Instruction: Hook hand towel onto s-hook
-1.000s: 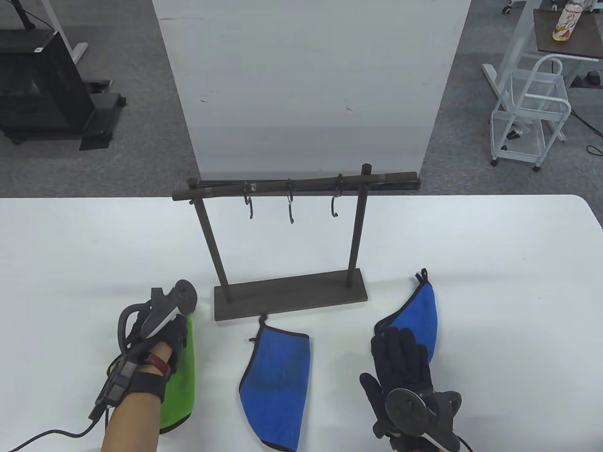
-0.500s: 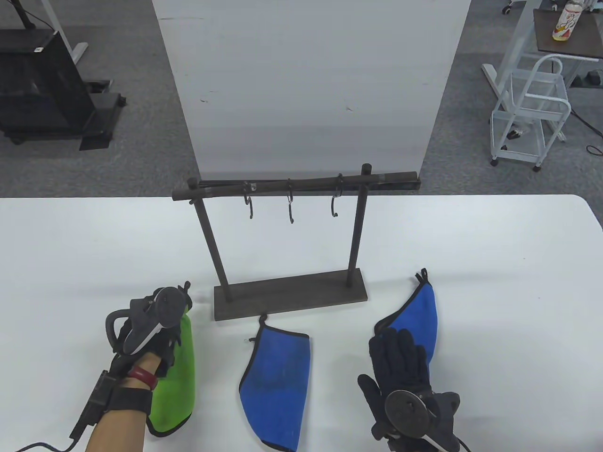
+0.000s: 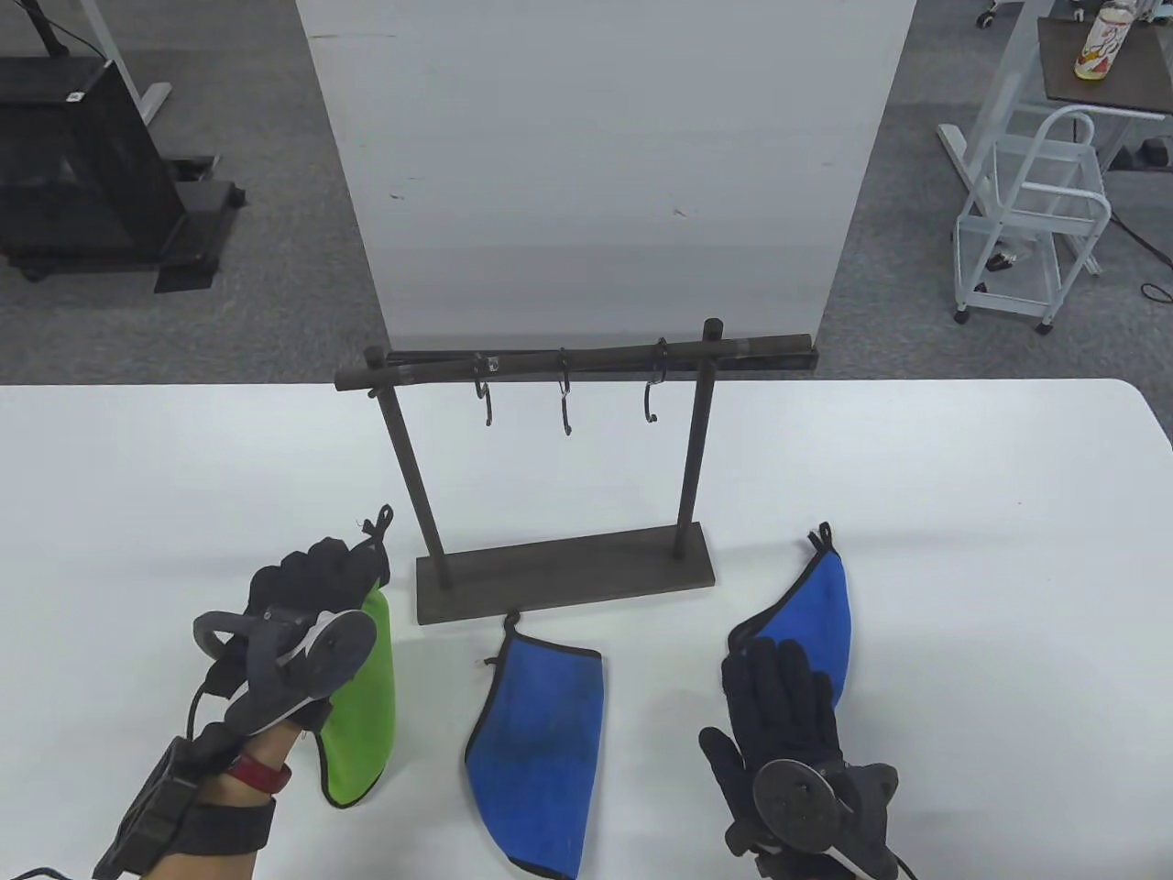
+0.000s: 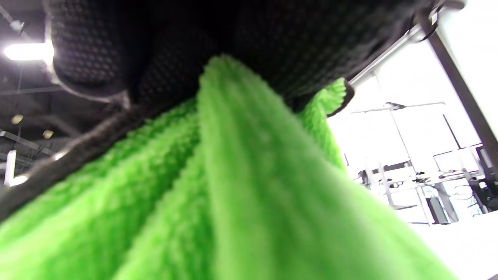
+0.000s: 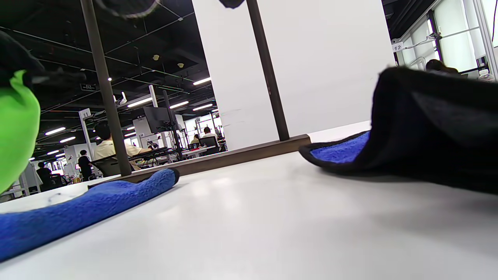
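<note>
My left hand [image 3: 316, 573] grips the top of a green hand towel [image 3: 365, 706] and holds it lifted off the table, its black loop [image 3: 378, 527] sticking up past the fingers. The towel fills the left wrist view [image 4: 241, 194] under my gloved fingers [image 4: 163, 42]. A dark wooden rack [image 3: 568, 573] stands mid-table with three S-hooks, left [image 3: 486, 399], middle [image 3: 565, 403] and right [image 3: 652, 394], all bare. My right hand [image 3: 779, 697] rests flat, fingers spread, on the lower end of a blue towel [image 3: 816, 605].
A second blue towel [image 3: 541, 742] lies flat in front of the rack base, and shows in the right wrist view [image 5: 78, 210]. A white panel [image 3: 605, 174] stands behind the rack. The white table [image 3: 962, 513] spreads to both sides.
My left hand closed on the green towel's top and lifted it up and forward; the towel now hangs from the hand with its loop showing. The right hand stayed still.
</note>
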The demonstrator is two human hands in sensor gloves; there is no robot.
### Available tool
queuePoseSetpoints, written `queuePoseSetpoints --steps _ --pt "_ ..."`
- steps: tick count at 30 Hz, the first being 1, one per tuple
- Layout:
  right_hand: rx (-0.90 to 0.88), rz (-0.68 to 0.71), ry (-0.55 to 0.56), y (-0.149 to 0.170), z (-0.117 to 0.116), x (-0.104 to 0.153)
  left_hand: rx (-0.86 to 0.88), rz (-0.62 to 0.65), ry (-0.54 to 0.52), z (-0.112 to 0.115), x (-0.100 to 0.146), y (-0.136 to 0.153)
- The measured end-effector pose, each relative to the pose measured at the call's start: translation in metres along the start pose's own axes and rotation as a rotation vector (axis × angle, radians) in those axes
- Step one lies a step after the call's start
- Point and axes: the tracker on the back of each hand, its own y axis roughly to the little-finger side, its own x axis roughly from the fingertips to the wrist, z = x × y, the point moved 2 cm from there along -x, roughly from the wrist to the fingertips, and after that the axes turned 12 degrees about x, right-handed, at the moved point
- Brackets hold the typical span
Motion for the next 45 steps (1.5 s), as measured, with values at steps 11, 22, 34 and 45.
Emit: queuePoseSetpoints --steps 11,22,34,45 --pt "-0.005 -0.002 -0.002 0.0 0.0 0.0 -0.091 0.155 -0.138 -0.062 -0.017 -0.04" --pt "-0.014 -0.001 -0.009 0.001 0.0 0.0 -0.148 0.265 -0.209 -0.094 -0.043 -0.081" --pt "-0.03 0.0 -0.001 0.003 0.001 0.0 -0.207 0.32 -0.157 -0.082 -0.061 -0.101" --pt "-0.039 0.009 0.002 0.003 0.002 0.002 -0.243 0.3 -0.104 -0.064 -0.072 -0.103"
